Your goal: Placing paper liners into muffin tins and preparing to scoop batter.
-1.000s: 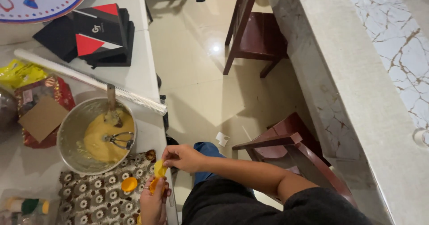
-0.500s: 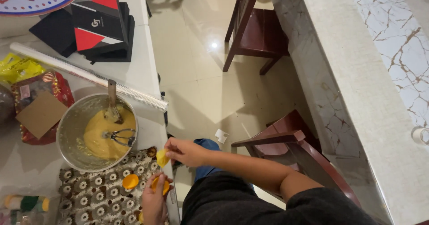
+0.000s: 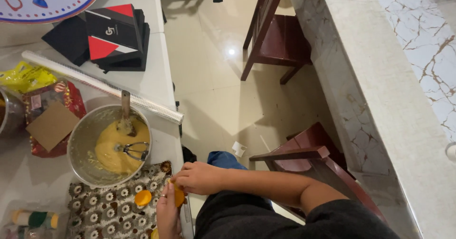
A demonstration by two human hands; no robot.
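Note:
My right hand point(image 3: 202, 178) reaches in from the right and pinches a small orange paper cup point(image 3: 179, 197) at the table's edge. My left hand point(image 3: 167, 214), a ring on one finger, comes up from below and grips the same cup from its other side. A second orange cup point(image 3: 142, 197) lies just left of them on a brown patterned mat point(image 3: 107, 210). Behind the mat stands a metal bowl point(image 3: 78, 137) of yellow batter point(image 3: 111, 148), with a whisk point(image 3: 135, 150) and a spatula point(image 3: 125, 113) resting in it.
A long foil roll point(image 3: 102, 88) lies across the white table point(image 3: 152, 77) behind the bowl. Black-and-red boxes point(image 3: 111, 37), snack packets point(image 3: 28, 77) and small bottles point(image 3: 33, 218) surround it. Dark wooden chairs point(image 3: 280, 44) stand on the tiled floor beside a marble counter point(image 3: 380, 77).
Both hands stay together on the orange cup and have shifted slightly along the mat's right edge. The bowl and the other cup have not moved.

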